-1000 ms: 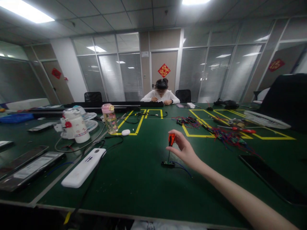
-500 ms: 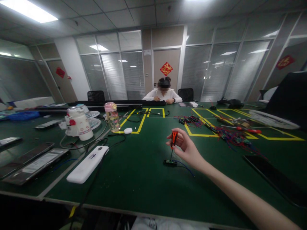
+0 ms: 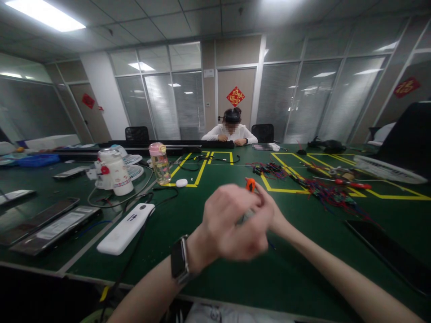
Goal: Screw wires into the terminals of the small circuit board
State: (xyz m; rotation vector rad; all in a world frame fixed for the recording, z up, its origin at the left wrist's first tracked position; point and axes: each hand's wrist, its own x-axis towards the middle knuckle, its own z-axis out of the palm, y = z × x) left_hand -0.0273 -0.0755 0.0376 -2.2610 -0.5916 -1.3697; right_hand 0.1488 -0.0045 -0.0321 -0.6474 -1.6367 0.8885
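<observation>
My right hand [image 3: 274, 211] holds a small screwdriver by its orange and black handle [image 3: 250, 184]. The handle's top shows above the fingers; the shaft and tip are covered. In front of it, nearer the camera, my left hand [image 3: 232, 222] crosses the view, blurred, with a watch on the wrist. Its fingers look bent, but the smear and their angle hide whether they grip anything. The small circuit board that lay under the screwdriver is covered by the left hand, and only a bit of its blue wire [image 3: 272, 245] peeks out below.
Bundles of boards with red and blue wires [image 3: 328, 193] lie right, near a red-handled tool [image 3: 353, 184]. A black phone-like slab [image 3: 384, 251] is at right. Left stand a white device [image 3: 126, 229], a pink-lidded bottle [image 3: 160, 163] and a white cup [image 3: 119, 175]. A person [image 3: 230, 130] sits opposite.
My left hand has come into view from below and now covers the board and part of my right hand. The right hand stays round the screwdriver. The view has shifted slightly.
</observation>
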